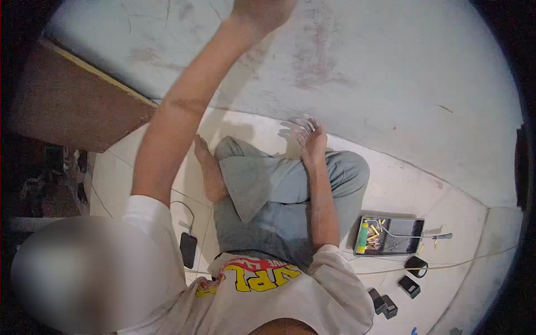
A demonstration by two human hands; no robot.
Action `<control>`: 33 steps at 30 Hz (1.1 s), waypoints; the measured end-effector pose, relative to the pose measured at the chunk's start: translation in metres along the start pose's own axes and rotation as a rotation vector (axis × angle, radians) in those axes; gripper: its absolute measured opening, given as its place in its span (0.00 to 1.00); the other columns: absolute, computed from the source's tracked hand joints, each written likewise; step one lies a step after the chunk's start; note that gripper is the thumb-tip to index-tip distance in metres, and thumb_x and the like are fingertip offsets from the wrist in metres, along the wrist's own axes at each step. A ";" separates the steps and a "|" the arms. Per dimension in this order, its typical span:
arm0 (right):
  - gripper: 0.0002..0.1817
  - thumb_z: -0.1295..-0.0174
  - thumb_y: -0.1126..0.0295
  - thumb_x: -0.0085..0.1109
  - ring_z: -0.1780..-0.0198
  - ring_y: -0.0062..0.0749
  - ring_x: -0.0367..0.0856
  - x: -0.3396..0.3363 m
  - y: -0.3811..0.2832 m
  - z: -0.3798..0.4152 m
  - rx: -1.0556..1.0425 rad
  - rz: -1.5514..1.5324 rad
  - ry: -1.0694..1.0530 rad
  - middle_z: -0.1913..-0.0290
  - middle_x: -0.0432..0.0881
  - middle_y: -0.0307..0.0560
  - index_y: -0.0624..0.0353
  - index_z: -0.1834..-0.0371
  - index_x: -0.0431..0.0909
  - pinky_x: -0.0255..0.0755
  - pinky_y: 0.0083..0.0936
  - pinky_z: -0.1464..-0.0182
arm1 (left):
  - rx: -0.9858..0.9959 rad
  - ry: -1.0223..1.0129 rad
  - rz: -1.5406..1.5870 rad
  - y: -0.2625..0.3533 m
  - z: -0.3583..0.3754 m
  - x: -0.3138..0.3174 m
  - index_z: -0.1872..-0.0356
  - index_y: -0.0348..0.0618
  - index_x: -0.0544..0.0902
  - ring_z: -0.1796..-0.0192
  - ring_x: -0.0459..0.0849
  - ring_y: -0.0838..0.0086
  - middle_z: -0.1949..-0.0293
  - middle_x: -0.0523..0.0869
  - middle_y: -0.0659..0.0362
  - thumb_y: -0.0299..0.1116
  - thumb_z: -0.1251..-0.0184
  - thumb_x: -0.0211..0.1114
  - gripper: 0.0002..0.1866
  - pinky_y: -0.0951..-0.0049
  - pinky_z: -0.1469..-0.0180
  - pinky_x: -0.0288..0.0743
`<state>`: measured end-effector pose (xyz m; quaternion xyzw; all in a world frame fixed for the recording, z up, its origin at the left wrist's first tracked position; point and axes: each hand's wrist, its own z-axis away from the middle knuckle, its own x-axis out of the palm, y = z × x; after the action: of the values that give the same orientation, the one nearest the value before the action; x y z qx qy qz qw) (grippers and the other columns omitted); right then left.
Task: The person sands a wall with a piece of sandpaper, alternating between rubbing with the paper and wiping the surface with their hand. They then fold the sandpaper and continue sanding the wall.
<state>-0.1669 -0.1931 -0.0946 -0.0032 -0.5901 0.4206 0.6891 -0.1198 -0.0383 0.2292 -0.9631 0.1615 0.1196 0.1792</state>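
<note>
My left hand (263,14) is raised against the pale grey wall (379,67) at the top edge of the view. Its fingers are cut off or too unclear to read, so whether it touches the wall or holds anything is hidden. My right hand (314,139) is open above my bent knee, near the foot of the wall, with its fingers apart and nothing in them. My legs (262,184) are folded on the tiled floor.
A black tray (405,251) at right holds a wire-framed tool, a green-and-yellow object and small brass-coloured pieces. Near it lie a black round object (416,267), small black boxes (409,286) and a cable. A black device (188,249) lies left; a brown panel (84,97) stands far left.
</note>
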 end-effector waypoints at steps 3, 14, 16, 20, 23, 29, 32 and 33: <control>0.20 0.27 0.55 0.38 0.53 0.40 0.78 0.020 -0.014 0.016 -0.019 -0.038 -0.180 0.48 0.76 0.56 0.60 0.44 0.67 0.76 0.39 0.48 | -0.042 -0.124 -0.048 -0.001 0.082 -0.006 0.39 0.32 0.73 0.30 0.66 0.51 0.34 0.71 0.45 0.21 0.37 0.57 0.23 0.55 0.30 0.62; 0.29 0.27 0.54 0.37 0.38 0.52 0.71 0.030 -0.010 0.022 0.024 0.140 -0.131 0.36 0.68 0.62 0.69 0.34 0.58 0.69 0.47 0.39 | -0.191 -0.125 0.032 0.008 0.059 0.007 0.33 0.39 0.69 0.30 0.67 0.55 0.30 0.67 0.48 0.17 0.43 0.51 0.31 0.60 0.32 0.66; 0.31 0.27 0.53 0.37 0.37 0.51 0.71 0.024 -0.012 0.019 0.041 0.217 -0.164 0.34 0.66 0.61 0.69 0.32 0.56 0.68 0.46 0.37 | -0.347 -0.320 0.034 0.040 0.134 0.002 0.33 0.36 0.68 0.32 0.69 0.53 0.30 0.65 0.46 0.18 0.42 0.51 0.30 0.60 0.30 0.62; 0.28 0.27 0.48 0.40 0.45 0.37 0.73 0.018 0.000 0.016 -0.016 0.238 -0.137 0.45 0.73 0.45 0.59 0.35 0.64 0.69 0.39 0.41 | -0.858 -0.788 0.620 0.121 0.231 -0.040 0.38 0.40 0.74 0.50 0.82 0.56 0.51 0.84 0.46 0.30 0.27 0.50 0.19 0.62 0.46 0.74; 0.32 0.27 0.45 0.39 0.43 0.39 0.72 0.022 0.001 0.016 0.033 0.115 -0.108 0.42 0.72 0.48 0.62 0.35 0.63 0.68 0.41 0.39 | -1.289 -0.798 0.731 0.144 0.248 -0.039 0.47 0.35 0.79 0.64 0.81 0.65 0.64 0.86 0.50 0.39 0.26 0.54 0.18 0.64 0.58 0.75; 0.26 0.29 0.53 0.52 0.51 0.35 0.79 0.016 -0.001 0.021 -0.041 0.588 -0.124 0.49 0.80 0.46 0.66 0.42 0.72 0.72 0.34 0.45 | -1.451 -0.341 0.930 0.146 0.292 -0.008 0.56 0.33 0.82 0.71 0.77 0.74 0.68 0.86 0.56 0.45 0.26 0.56 0.20 0.70 0.64 0.73; 0.19 0.30 0.61 0.55 0.58 0.26 0.78 0.006 -0.016 0.028 -0.271 0.943 -0.004 0.58 0.83 0.42 0.68 0.49 0.78 0.72 0.29 0.50 | -1.580 -0.463 1.182 0.142 0.330 0.009 0.56 0.35 0.82 0.68 0.80 0.76 0.67 0.86 0.59 0.45 0.27 0.56 0.20 0.71 0.63 0.75; 0.18 0.29 0.62 0.54 0.57 0.25 0.77 0.010 -0.027 0.033 -0.364 1.115 0.047 0.58 0.82 0.42 0.69 0.50 0.78 0.71 0.28 0.50 | -1.728 -0.491 1.183 0.138 0.332 0.006 0.56 0.35 0.81 0.66 0.82 0.72 0.67 0.86 0.57 0.45 0.28 0.57 0.20 0.70 0.61 0.75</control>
<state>-0.1787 -0.2203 -0.0630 -0.4407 -0.5465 0.6114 0.3650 -0.2205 -0.0345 -0.1158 -0.4821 0.4223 0.4510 -0.6212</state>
